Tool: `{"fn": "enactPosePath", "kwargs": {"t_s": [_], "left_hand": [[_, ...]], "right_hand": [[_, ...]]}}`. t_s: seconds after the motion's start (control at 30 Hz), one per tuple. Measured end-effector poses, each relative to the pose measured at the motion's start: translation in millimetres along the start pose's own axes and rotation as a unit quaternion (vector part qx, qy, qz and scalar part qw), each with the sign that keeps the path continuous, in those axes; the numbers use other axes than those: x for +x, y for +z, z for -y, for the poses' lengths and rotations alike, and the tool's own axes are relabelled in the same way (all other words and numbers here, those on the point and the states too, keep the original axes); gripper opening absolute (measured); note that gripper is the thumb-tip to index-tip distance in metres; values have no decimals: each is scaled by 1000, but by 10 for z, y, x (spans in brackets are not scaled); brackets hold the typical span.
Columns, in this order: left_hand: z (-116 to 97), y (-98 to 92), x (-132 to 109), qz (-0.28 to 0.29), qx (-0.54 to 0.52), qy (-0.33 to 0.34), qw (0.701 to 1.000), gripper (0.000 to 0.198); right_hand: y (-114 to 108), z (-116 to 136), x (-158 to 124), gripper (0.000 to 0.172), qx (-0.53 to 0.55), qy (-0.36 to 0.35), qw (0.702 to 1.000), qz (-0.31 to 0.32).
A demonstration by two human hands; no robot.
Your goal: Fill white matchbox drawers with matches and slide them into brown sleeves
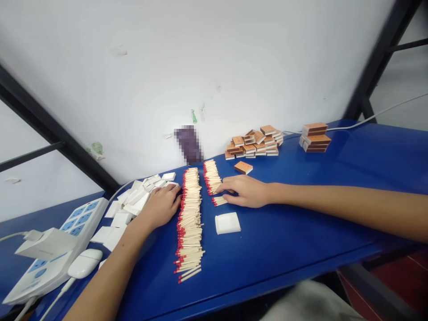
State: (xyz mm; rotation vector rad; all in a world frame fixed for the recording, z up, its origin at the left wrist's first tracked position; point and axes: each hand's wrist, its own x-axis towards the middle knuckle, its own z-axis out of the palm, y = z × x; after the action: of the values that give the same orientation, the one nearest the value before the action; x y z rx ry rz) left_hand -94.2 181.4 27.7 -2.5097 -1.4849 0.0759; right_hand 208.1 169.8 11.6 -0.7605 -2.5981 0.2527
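Note:
A long row of red-tipped matches (190, 223) runs down the blue table (301, 232). A shorter row of matches (211, 176) lies to its right. My left hand (162, 206) rests palm down with curled fingers against the left side of the long row. My right hand (244, 191) lies flat, fingertips touching the short row and a small bundle of matches (220, 201). An open white matchbox tray (228, 223) sits just below my right hand.
White empty trays (133, 203) are heaped left of my left hand. A power strip (63, 240) with a plugged charger and a white earbud case (84, 263) lie at the far left. Orange matchbox sleeves (256, 142) and a second stack (314, 137) stand by the wall.

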Motion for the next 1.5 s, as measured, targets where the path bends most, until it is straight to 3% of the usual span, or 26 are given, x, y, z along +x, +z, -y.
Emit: {"fn": "enactPosePath", "kwargs": {"t_s": [0.77,1.5], "left_hand": [[-21,-24,2,10,16,-1,1000,40],[-24,-23,1,1,9,-4,1000,40]], "right_hand": [[15,-44,-13,20,37,-1,999,-9],[-9,-19,-3,25,12,-23,1000,-3]]}}
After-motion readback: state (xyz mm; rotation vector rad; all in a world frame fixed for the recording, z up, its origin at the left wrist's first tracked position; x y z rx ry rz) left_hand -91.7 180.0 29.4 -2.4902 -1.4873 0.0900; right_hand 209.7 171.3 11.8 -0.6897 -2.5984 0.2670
